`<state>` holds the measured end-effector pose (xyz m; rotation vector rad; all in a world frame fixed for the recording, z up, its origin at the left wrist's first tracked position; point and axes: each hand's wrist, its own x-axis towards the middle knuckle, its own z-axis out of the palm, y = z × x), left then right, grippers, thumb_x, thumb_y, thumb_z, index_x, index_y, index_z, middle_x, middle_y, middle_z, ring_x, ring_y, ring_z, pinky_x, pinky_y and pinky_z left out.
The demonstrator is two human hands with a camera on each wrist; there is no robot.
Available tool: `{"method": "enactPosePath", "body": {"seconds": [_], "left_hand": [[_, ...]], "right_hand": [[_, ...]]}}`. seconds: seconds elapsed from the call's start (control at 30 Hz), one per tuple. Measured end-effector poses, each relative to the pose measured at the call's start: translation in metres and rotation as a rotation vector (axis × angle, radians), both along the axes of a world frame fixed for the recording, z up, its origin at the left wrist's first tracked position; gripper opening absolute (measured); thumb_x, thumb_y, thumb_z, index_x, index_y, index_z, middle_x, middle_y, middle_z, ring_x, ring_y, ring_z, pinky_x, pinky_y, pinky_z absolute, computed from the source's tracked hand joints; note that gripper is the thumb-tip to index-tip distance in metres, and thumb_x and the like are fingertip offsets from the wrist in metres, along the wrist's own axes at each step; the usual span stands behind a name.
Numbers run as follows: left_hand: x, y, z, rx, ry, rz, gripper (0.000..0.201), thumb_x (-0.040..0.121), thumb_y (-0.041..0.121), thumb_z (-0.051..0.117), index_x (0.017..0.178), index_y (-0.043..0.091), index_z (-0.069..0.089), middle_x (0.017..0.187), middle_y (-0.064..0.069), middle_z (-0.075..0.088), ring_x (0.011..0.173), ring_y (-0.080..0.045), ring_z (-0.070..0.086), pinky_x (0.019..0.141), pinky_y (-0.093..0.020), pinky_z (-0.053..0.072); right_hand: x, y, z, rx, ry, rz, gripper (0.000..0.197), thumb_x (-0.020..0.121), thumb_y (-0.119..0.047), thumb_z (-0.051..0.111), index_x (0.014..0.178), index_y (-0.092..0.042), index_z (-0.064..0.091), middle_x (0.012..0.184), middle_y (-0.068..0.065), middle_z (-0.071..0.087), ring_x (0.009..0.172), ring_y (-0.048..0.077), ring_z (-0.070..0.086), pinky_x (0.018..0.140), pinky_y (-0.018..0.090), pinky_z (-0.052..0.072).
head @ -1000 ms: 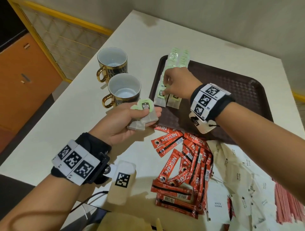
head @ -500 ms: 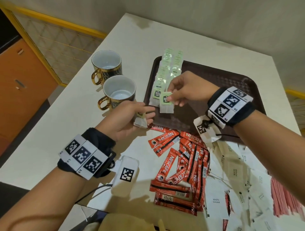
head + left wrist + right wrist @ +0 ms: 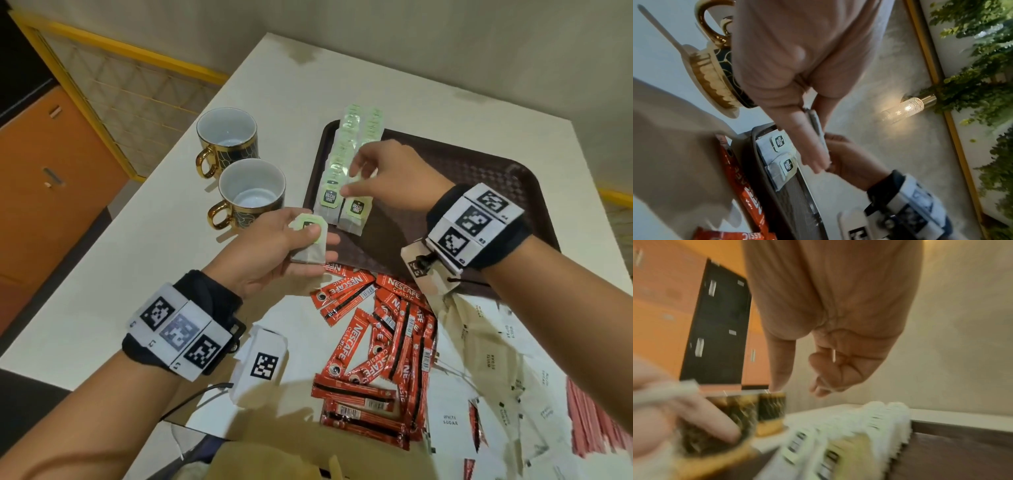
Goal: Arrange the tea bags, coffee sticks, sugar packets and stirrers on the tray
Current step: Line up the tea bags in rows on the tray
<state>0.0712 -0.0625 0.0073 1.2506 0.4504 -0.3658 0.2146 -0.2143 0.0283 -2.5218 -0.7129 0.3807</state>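
Nearest, still loose on the bench [image 3: 113,281]: pink stirrers [image 3: 596,418] at the right edge, white sugar packets [image 3: 445,419], then a heap of red coffee sticks [image 3: 383,346]. None of these on the tray yet; best left alone until the tea rows are closed.

Just beyond the heap, left hand [image 3: 274,253] pinching one tea bag [image 3: 310,241] between thumb and fingers, tag uppermost, held above the tray's near left corner. Worth keeping that bag flat and turned tag-forward like the ones already laid, ready for the handover.

Right hand [image 3: 383,178] empty as far as visible, fingers loosely curled, hovering over the near end of the right row [image 3: 356,212]; index tip close to the last bag's top edge, contact not certain.

Next bag likely best laid overlapping the last one so only the tag shows, edges square to the left row [image 3: 330,202].

Farther back, both rows running to the far rim of the tray [image 3: 479,178], much bare tray to the right. Two mugs [image 3: 250,195] off to the left, clear of the work.
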Motion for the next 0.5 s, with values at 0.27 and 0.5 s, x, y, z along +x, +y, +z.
{"method": "enactPosePath", "body": {"seconds": [0.27, 0.5], "left_hand": [[0.003, -0.006, 0.003, 0.091, -0.088, -0.061, 0.040, 0.087, -0.004, 0.062, 0.126, 0.005, 0.057, 0.105, -0.014, 0.074, 0.091, -0.020, 0.073, 0.071, -0.023, 0.060], [-0.005, 0.002, -0.006, 0.301, -0.098, -0.029, 0.055, 0.087, 0.002, 0.068, 0.137, 0.010, 0.047, 0.110, -0.007, 0.072, 0.098, -0.020, 0.071, 0.086, -0.035, 0.058]], "right_hand": [[-0.022, 0.018, 0.015, 0.024, 0.319, 0.277, 0.019, 0.082, -0.017, 0.075, 0.097, -0.005, 0.073, 0.081, 0.003, 0.068, 0.064, 0.004, 0.057, 0.057, 0.024, 0.048], [0.000, 0.009, 0.000, 0.054, 0.354, 0.086, 0.008, 0.079, -0.004, 0.076, 0.081, -0.005, 0.069, 0.063, 0.000, 0.061, 0.056, 0.007, 0.058, 0.049, 0.018, 0.051]]}}
